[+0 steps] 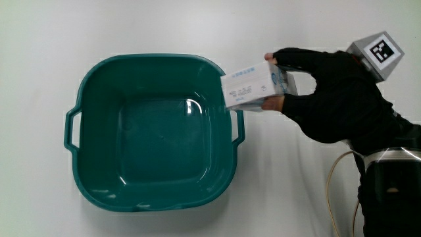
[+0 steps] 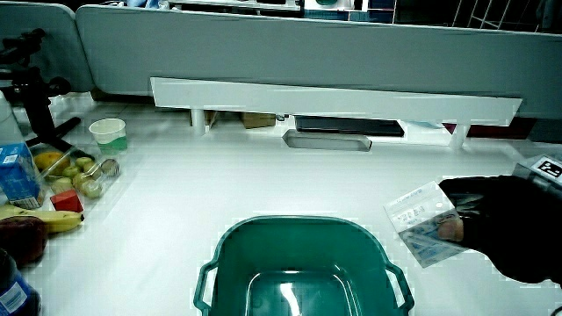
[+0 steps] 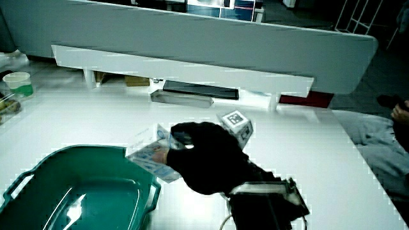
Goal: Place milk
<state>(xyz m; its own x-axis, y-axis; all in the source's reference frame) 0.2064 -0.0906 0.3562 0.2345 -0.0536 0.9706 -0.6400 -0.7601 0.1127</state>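
The hand (image 1: 342, 92) in its black glove is raised above the table, just beside the basin's rim (image 1: 231, 118) at the handle there. Its fingers (image 1: 289, 58) and thumb are closed around a milk carton (image 1: 253, 87), the bare fingertips showing against the carton's side. The patterned cube (image 1: 378, 52) sits on the back of the hand. The forearm runs back toward the table's near edge.

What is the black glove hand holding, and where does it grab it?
The hand holds a small milk carton, pinched at the end away from the green tub, thumb on one side, fingers on the other, over the tub's rim.
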